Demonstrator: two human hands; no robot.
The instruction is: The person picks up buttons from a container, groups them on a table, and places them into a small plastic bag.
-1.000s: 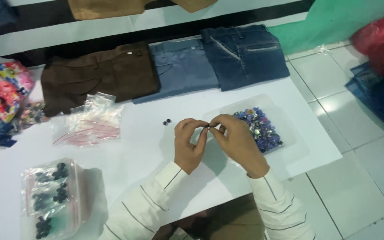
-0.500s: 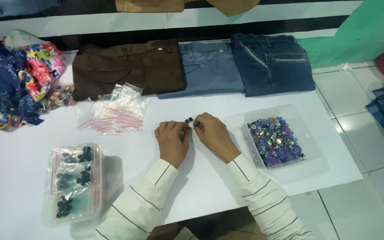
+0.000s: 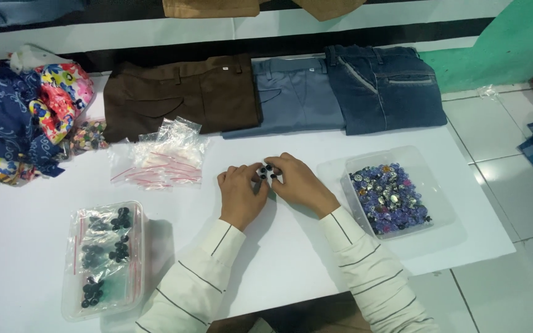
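My left hand point(image 3: 240, 192) and my right hand point(image 3: 298, 182) rest close together on the white table point(image 3: 44, 203), fingertips meeting over a few small dark buttons point(image 3: 266, 172). Both hands pinch at these buttons. A clear tub point(image 3: 424, 169) filled with several blue, purple and silver buttons stands right of my right hand. A heap of small clear zip bags with red strips point(image 3: 163, 157) lies left of my left hand. At the front left stands a clear box point(image 3: 69, 265) holding bagged dark buttons.
Three folded trousers lie along the table's far edge: brown point(image 3: 177, 95), grey-blue point(image 3: 294, 95) and dark denim point(image 3: 385, 86). Patterned blue and floral cloth point(image 3: 23, 114) is piled at the far left. White tiled floor point(image 3: 513, 185) is to the right.
The view has shifted so the table contents sit further right. My hands stay joined at the fingertips over the small dark buttons, now lowered close to the tabletop.
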